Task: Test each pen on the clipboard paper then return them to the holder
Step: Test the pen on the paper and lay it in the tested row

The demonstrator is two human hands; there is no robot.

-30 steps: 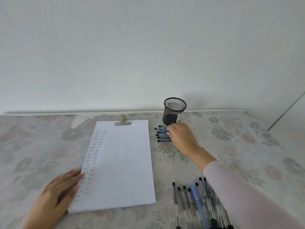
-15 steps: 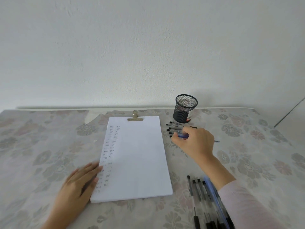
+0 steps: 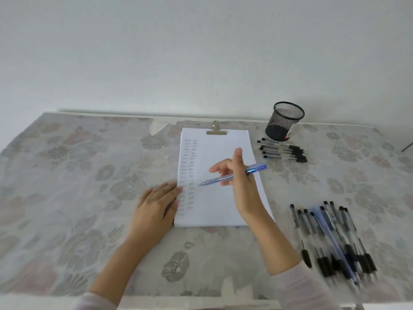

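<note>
A white sheet on the clipboard [image 3: 223, 148] lies mid-table, with two columns of small pen marks down its left side and a brass clip [image 3: 216, 130] at the top. My right hand [image 3: 240, 182] holds a blue pen [image 3: 257, 169] above the paper, its tip pointing left toward the marks. My left hand [image 3: 158, 204] rests flat on the table, fingertips touching the paper's left edge. The black mesh holder [image 3: 285, 121] stands at the back right; it looks empty.
Several black-capped pens [image 3: 283, 151] lie in a row just in front of the holder. A larger pile of pens [image 3: 333, 238] lies at the near right. A floral cloth [image 3: 78, 175] covers the table, which ends at a white wall.
My right hand picked a blue pen from the row by the holder and carried it left over the paper. My left hand slid up along the paper's left edge.
</note>
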